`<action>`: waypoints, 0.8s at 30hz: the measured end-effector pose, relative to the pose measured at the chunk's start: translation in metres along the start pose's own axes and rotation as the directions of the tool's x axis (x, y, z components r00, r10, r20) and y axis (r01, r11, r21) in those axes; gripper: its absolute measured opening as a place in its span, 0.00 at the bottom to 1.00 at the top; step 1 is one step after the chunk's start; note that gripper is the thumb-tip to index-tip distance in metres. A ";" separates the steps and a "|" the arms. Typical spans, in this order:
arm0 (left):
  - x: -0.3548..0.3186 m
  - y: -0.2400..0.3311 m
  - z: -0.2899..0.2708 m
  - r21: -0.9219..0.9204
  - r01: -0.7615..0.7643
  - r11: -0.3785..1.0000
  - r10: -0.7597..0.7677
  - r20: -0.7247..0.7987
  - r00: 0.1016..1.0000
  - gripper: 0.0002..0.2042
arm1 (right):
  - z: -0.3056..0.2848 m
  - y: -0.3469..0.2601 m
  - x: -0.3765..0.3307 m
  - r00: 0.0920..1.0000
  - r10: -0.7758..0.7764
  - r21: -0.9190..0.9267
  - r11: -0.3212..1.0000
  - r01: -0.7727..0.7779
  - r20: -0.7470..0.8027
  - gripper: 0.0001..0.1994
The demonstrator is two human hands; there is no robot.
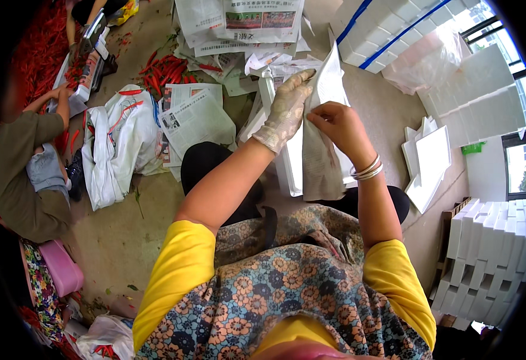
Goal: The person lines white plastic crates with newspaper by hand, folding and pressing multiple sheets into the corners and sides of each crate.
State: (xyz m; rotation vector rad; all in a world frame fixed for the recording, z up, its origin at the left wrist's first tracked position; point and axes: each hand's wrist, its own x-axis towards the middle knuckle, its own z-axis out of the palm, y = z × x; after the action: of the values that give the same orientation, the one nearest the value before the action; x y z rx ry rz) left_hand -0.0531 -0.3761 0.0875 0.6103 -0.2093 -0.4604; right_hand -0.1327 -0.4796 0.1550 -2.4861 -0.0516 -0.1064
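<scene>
Newspaper sheet (321, 171), 1 pc: long, thin, lt. at top, greyer below; hangs over wht box (285, 174). Gloved L hand (287, 108) & bare R hand (338, 127) pinch its edge.

Head view, quantity 1. Type: wide fisheye, left of 2 cameras worn side by side on the person's head. Aim: steeply down and slightly forward; upright, unmirrored. Nearest: floral apron (263, 285), seen from above. Middle range: left hand (288, 107) and right hand (339, 129), close to the lens. Far limit: newspapers (239, 24) on the floor (119, 243). Left limit: co-worker (26, 159), partly lost in the dark rim. Right limit: windows (519, 165) and stacked white boxes (492, 258), tilted and curved by the lens.
</scene>
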 end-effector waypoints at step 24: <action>0.035 0.063 -0.090 0.135 -0.124 0.983 0.151 -0.210 0.966 0.15 | -0.151 0.177 -0.113 0.709 0.620 0.710 0.662 -0.242 -0.336 0.16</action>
State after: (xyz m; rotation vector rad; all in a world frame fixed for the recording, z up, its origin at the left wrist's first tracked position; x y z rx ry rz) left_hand 0.0290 -0.3019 0.0548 0.7549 -0.0679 -0.2437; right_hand -0.2435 -0.7135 0.1570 -1.6359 0.6905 -0.5137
